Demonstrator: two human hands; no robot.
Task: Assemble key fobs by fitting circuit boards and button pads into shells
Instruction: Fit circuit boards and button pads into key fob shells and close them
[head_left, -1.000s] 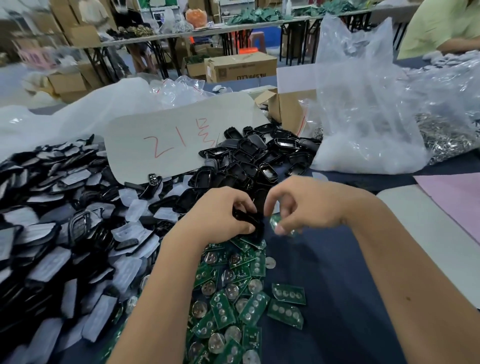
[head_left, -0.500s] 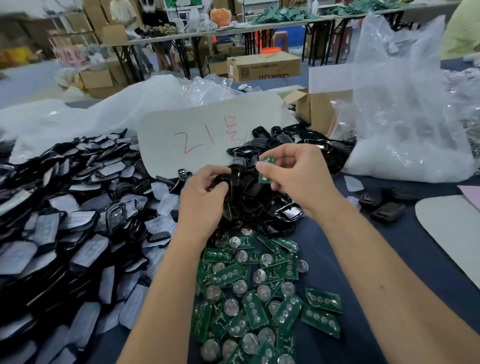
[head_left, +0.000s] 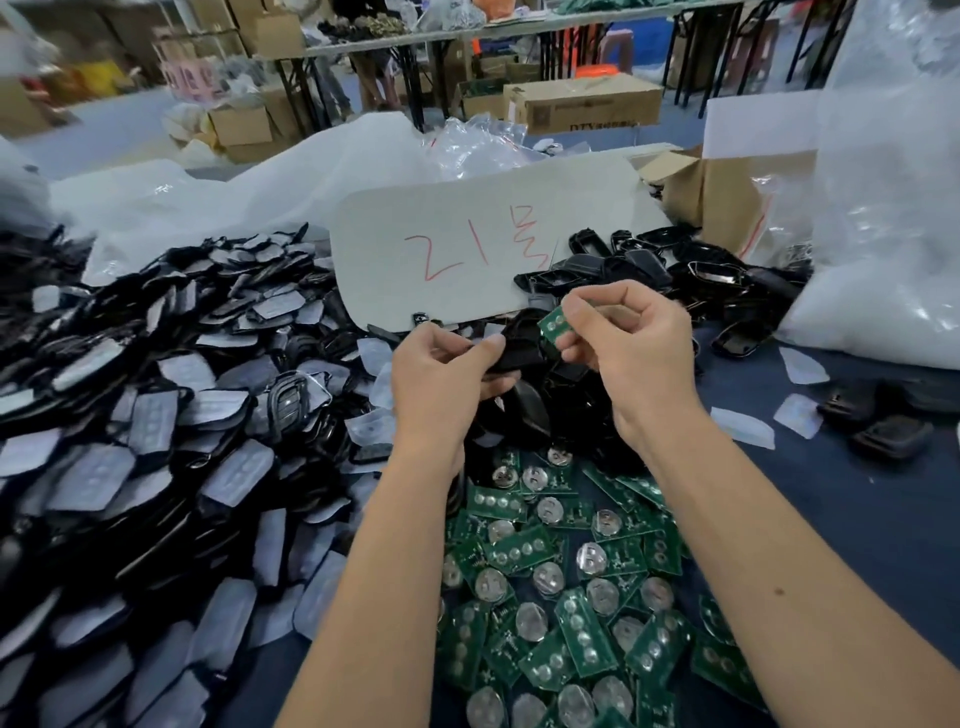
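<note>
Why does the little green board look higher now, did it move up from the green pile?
Yes. A second ago the right hand held the board just above the green pile; now it's lifted farther up, beside the white sign.

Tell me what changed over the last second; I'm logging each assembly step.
Both hands rose off the pile of circuit boards. The right hand, which pinched a green circuit board low beside the shell, now holds it up against the black shell gripped by the left hand. Both grips stayed, as did the piles and the white card.
</note>
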